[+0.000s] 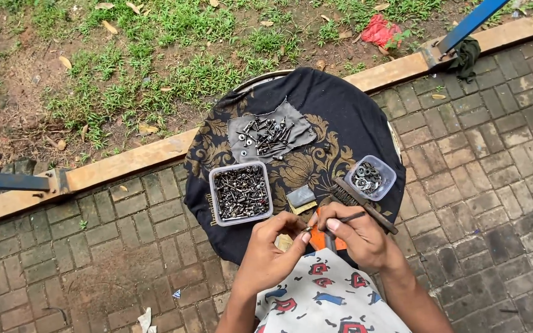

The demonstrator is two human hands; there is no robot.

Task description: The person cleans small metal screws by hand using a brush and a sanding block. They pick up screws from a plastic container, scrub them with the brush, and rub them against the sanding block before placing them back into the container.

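My left hand [274, 246] pinches a small screw [308, 229] at its fingertips, just in front of my knees. My right hand [356, 233] meets it from the right and grips a thin dark tool [354, 216], whose kind I cannot tell. An orange-handled tool [322, 239] lies under both hands. Just beyond them a clear square tub of dark screws [240, 192] stands on a black cloth with a gold pattern [340, 117] over a round table. A wire brush [365, 203] lies to the right of my hands.
A grey rag with several bolts and washers [269, 135] lies at the table's middle. A smaller clear tub of washers [370, 177] stands at the right. Brick paving [495, 185] surrounds the table; a kerb [124, 163] and grass [155, 68] lie beyond. Blue metal bars [7, 180] cross at left and top right.
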